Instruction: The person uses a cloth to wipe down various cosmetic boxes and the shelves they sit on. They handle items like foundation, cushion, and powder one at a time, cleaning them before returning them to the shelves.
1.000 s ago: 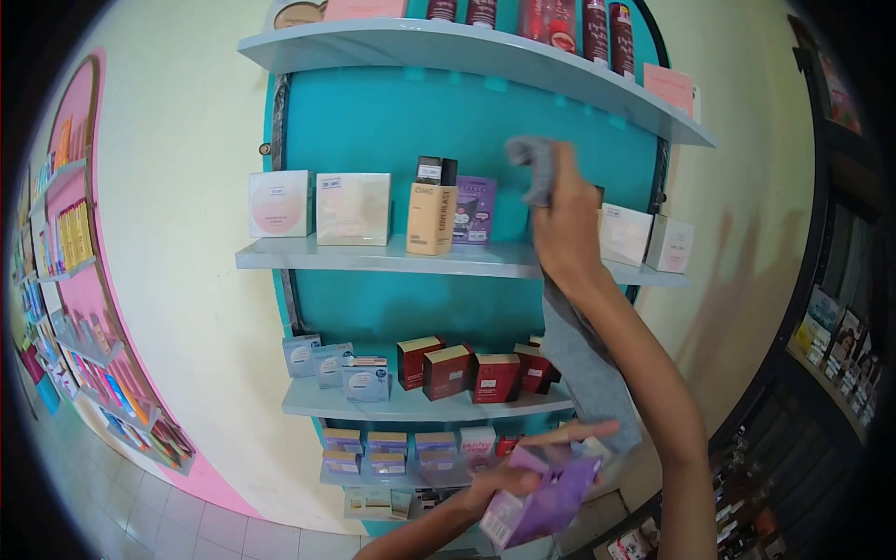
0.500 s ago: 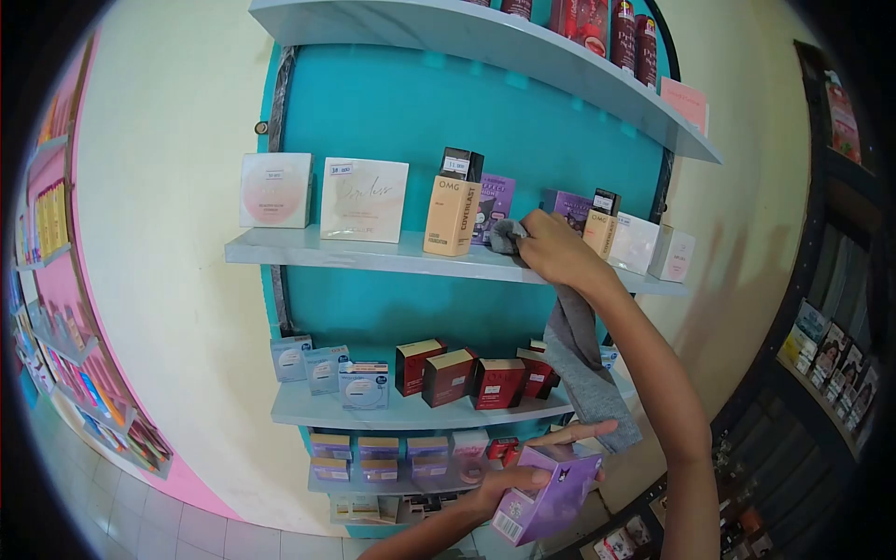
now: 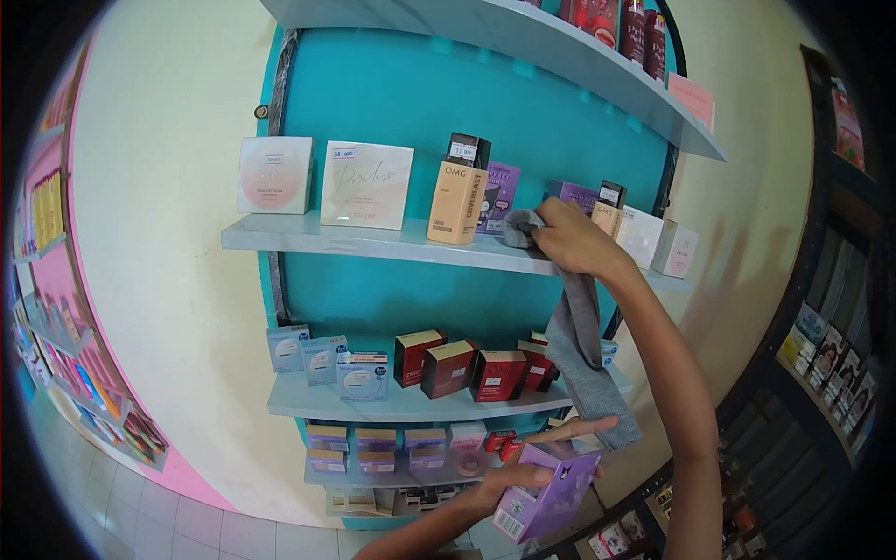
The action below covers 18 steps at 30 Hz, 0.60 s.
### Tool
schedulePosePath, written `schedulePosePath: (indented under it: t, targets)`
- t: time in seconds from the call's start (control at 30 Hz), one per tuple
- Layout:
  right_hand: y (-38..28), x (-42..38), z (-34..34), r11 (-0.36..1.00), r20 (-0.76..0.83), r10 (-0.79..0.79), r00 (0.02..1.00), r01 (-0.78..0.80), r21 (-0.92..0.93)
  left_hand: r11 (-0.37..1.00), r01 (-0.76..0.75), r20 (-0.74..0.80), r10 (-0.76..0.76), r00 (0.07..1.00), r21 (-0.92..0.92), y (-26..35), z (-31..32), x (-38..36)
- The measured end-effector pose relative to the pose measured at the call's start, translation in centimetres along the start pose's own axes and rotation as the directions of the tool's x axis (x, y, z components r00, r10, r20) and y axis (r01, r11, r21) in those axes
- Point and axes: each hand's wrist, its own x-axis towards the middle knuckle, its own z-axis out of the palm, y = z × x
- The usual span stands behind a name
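Note:
My right hand is closed around a bunched grey cloth and presses it on the upper middle shelf. The cloth's loose end hangs down past the shelf edge. Lower down, my left hand grips a purple box with a barcode on its side, thumb on top and index finger stretched out near the cloth's end. Left of the cloth stand a beige OMG Coverlast foundation box and a purple box. Behind and right of my right hand are another purple box and a smaller beige OMG box.
White boxes stand at the shelf's left, more at its right end. The shelf below carries light blue boxes and dark red boxes. A curved top shelf overhangs. Pink side shelving stands left, a dark rack right.
The view has shifted slightly, so the shelves sit a little differently in frame. My right hand and the cloth have moved slightly right along the shelf. My left hand still holds the purple box.

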Motion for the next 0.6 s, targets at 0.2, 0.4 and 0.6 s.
schedulePosePath:
  t: [0.2,0.4,0.6]
  targets:
    - [0.0,-0.2,0.8,0.998,-0.08,-0.056,0.995,0.056,-0.006,0.994,0.095,-0.014,-0.095,0.995,0.062,0.4,0.5,0.1]
    - [-1.4,-2.6,-1.2,0.999,0.002,0.0,1.0,0.001,-0.053,0.996,0.077,-0.086,-0.081,0.993,-0.048,-0.3,0.8,-0.4]
    - [-1.9,-7.0,-2.8,0.935,-0.224,-0.298,0.928,0.331,0.127,0.997,0.078,-0.033,-0.078,0.996,0.001,-0.5,0.7,-0.8]
